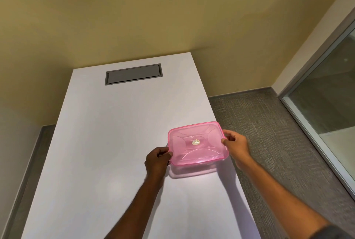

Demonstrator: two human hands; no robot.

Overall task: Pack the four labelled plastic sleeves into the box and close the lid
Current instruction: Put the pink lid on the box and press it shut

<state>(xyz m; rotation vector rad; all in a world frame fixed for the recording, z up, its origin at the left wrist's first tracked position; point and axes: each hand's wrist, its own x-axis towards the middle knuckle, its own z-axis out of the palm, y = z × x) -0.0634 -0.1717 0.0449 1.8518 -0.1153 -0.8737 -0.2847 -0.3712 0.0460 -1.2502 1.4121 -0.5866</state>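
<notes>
A translucent box with a pink lid (197,142) sits near the right edge of the white table (115,142). The lid lies on top of the box, with a small pale spot at its centre. My left hand (158,160) pinches the lid's near left corner. My right hand (235,144) grips the lid's right edge. The clear box body under the lid is barely visible. No labelled plastic sleeves can be seen; whatever is inside the box is hidden by the lid.
A grey cable hatch (133,74) is set into the far end of the table. Grey carpet (269,133) lies to the right, with a glass partition (326,94) beyond. Yellow walls stand behind the table.
</notes>
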